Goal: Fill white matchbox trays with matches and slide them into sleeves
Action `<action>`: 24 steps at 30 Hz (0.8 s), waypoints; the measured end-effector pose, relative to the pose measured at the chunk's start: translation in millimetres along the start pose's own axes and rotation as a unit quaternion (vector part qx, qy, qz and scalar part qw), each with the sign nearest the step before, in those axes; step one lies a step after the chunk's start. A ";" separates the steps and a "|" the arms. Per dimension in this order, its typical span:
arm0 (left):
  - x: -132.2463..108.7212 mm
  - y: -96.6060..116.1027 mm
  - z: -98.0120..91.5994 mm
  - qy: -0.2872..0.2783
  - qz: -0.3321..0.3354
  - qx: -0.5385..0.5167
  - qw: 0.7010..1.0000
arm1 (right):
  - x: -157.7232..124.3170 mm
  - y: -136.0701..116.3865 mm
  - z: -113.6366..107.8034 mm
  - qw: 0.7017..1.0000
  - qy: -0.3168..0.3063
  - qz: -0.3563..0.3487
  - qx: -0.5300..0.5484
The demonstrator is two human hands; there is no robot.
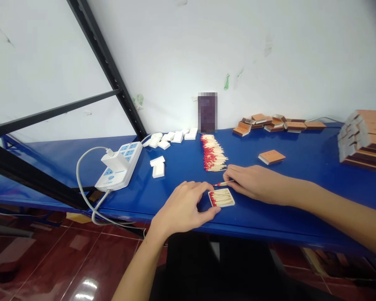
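A small white matchbox tray (232, 203) lies on the blue shelf, partly filled with red-tipped matches (221, 197). My left hand (184, 205) grips its left end between thumb and fingers. Just beyond the tray, my right hand (247, 180) pinches a few matches (223, 183), their red heads pointing left. A large heap of loose matches (214, 154) spreads behind my hands, most heads to the left. The fingertips of my right hand are close to the heap's near edge.
White empty trays (158, 169) lie at left, with more near the wall. Matchbox covers (272, 156) lie at right, some piled against the wall, and a stack (366, 138) stands far right. A power strip (120, 167) with cable and a black shelf post (113, 71) stand left.
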State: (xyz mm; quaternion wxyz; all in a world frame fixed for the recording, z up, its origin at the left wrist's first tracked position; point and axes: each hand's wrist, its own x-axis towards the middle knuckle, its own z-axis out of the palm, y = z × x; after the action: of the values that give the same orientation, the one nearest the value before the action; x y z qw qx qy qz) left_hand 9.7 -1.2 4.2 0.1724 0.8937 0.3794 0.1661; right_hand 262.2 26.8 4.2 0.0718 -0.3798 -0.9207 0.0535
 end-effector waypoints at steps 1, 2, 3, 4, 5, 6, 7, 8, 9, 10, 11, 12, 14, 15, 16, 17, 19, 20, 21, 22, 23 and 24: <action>-0.2 0.1 -0.1 0.000 0.001 0.000 1.000 | -0.2 -0.5 0.0 1.000 -0.002 0.001 -0.003; -0.4 0.2 -0.1 0.000 0.001 0.000 1.000 | -0.4 -0.8 -0.1 1.000 -0.004 0.002 -0.005; -0.5 0.2 -0.1 0.000 0.001 0.001 1.000 | -0.7 -1.1 -0.3 1.000 -0.006 0.002 -0.004; -0.6 0.2 -0.1 0.000 0.001 0.001 1.000 | -1.0 -1.3 -0.5 1.000 -0.008 0.005 -0.003; -0.6 0.3 -0.1 0.000 0.001 0.002 1.000 | -1.2 -1.5 -0.9 1.000 -0.009 0.008 -0.003; -0.5 0.3 -0.1 0.000 0.001 0.002 1.000 | -1.4 -1.6 -1.2 1.000 -0.011 0.010 -0.003; -0.4 0.3 -0.1 0.000 0.000 0.002 1.000 | -1.5 -1.7 -1.6 1.000 -0.012 0.014 -0.003; -0.2 0.3 -0.2 -0.001 0.000 0.002 1.000 | -1.5 -1.8 -1.8 1.000 -0.012 0.018 -0.003; 0.0 0.3 -0.3 -0.001 -0.001 0.003 1.000 | -1.5 -1.7 -2.1 1.000 -0.012 0.020 -0.002; 0.1 0.3 -0.3 -0.001 -0.001 0.003 1.000 | -1.4 -1.5 -2.2 1.000 -0.012 0.021 0.002; 0.2 0.4 -0.4 -0.001 0.000 0.003 1.000 | -1.3 -1.1 -2.4 1.000 -0.013 0.020 0.006; 0.2 0.4 -0.4 0.000 0.000 0.003 1.000 | -1.3 -0.6 -2.5 1.000 -0.014 0.020 0.010; 0.1 0.5 -0.1 0.001 0.002 0.001 1.000 | -1.5 1.0 -2.7 1.000 -0.016 0.018 0.017; 0.0 0.5 0.0 0.002 0.003 0.001 1.000 | -1.7 1.8 -2.8 0.999 -0.017 0.018 0.020; -0.1 0.4 0.2 0.002 0.003 0.000 1.000 | -2.0 2.6 -2.9 0.999 -0.018 0.018 0.021; -0.2 0.4 0.4 0.002 0.003 0.000 1.000 | -2.3 3.3 -3.0 0.999 -0.018 0.017 0.021; -0.2 0.3 0.5 0.004 0.003 -0.001 1.000 | -2.6 3.9 -3.0 1.000 -0.016 0.011 0.012; -0.1 0.2 0.4 0.005 0.003 -0.001 1.000 | -2.7 3.8 -2.6 1.000 -0.014 0.006 0.003; 0.0 0.2 0.2 0.005 0.003 -0.001 1.000 | -2.6 3.6 -2.1 1.000 -0.012 0.002 -0.009; 0.1 0.2 0.0 0.005 0.004 -0.002 1.000 | -2.4 3.3 -1.3 1.000 -0.010 -0.002 -0.022; 0.3 0.1 -0.2 0.004 0.004 -0.003 1.000 | -2.3 3.0 -0.4 0.999 -0.006 -0.006 -0.037; 0.4 0.1 -0.4 0.004 0.005 -0.004 1.000 | -2.1 2.8 0.7 0.999 -0.001 -0.010 -0.051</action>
State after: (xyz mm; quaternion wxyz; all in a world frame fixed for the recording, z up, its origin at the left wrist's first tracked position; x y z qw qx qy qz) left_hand 9.8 -0.9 4.7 0.1735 0.8942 0.3753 0.1716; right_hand 265.5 27.3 2.9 0.0520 -0.3740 -0.9260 0.0062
